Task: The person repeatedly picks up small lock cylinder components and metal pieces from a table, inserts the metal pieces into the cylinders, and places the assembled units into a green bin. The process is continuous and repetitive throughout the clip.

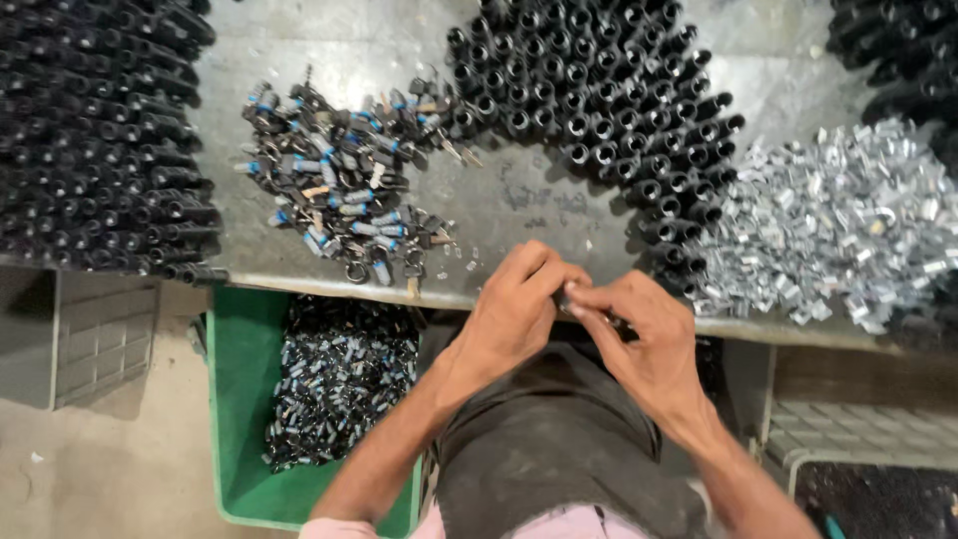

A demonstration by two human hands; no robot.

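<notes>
My left hand point(519, 304) and my right hand point(639, 334) meet at the table's front edge, fingers pinched together on a small dark cylindrical part point(567, 297), mostly hidden between them. Just beyond my hands stands a block of upright black tubular parts point(599, 90). To the right lies a heap of small shiny metal clips point(838, 220). A pile of small keys with blue and black fittings point(344, 170) lies to the left on the grey table point(529, 210).
Stacked black cylinders point(95, 130) fill the table's left side, and more sit at the top right point(898, 50). A green crate point(239, 399) below the table holds several small black and blue pieces. Grey crates point(100, 329) stand left and lower right.
</notes>
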